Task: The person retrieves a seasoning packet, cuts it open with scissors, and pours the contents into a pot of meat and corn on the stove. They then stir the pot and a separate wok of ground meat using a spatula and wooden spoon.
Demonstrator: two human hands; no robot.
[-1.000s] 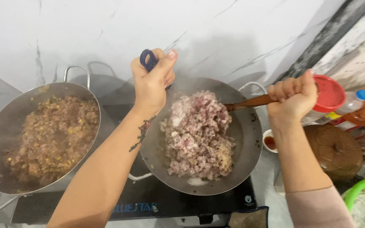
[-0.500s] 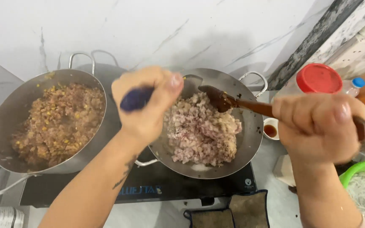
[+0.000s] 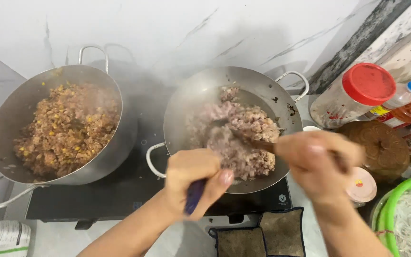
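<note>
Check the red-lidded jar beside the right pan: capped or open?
Capped. The red lid sits flat over the mouth of the clear jar, which leans tilted beside the right pan.

Bright even light, steam haze, motion-blurred hands (image 3: pixel 310 159), soft wall shadows.

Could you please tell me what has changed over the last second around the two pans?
Both hands pulled back toward the near side: the left hand, gripping the blue handle, left the far rim of the right pan; the right hand brought the wooden spoon down into the pale meat. Both grips and the left pan stayed.
</note>
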